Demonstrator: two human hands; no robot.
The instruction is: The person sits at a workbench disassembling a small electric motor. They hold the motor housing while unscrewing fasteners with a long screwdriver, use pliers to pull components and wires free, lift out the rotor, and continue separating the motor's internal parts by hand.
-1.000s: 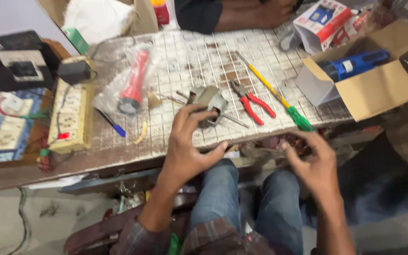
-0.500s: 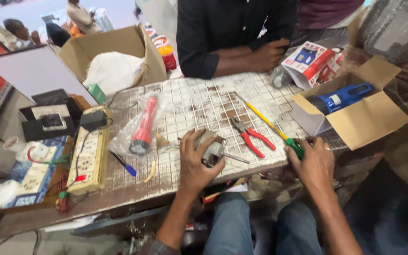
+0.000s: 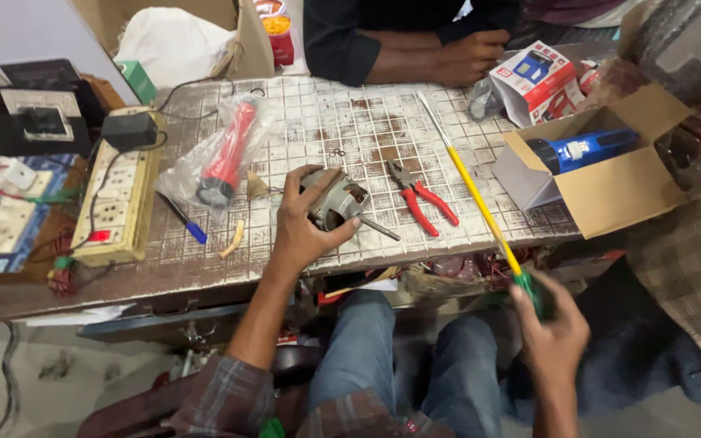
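Observation:
My left hand (image 3: pixel 306 224) grips a small grey electric motor (image 3: pixel 337 199) on the worn white-grid table (image 3: pixel 326 122), its thin shaft pointing right. My right hand (image 3: pixel 552 331) is below the table's front edge, closed around the green handle of a long yellow screwdriver (image 3: pixel 472 191) whose shaft slants up across the table. Red-handled pliers (image 3: pixel 417 195) lie just right of the motor.
A red torch in a clear bag (image 3: pixel 222 156), a blue pen (image 3: pixel 185 223) and a cream socket board (image 3: pixel 117 208) lie to the left. An open cardboard box (image 3: pixel 610 186) holds a blue torch (image 3: pixel 582 150). Another person's forearms (image 3: pixel 440 61) rest at the far edge.
My right hand has taken the screwdriver by its handle and drawn it down off the table edge. My left hand has stayed on the motor. The view has shifted.

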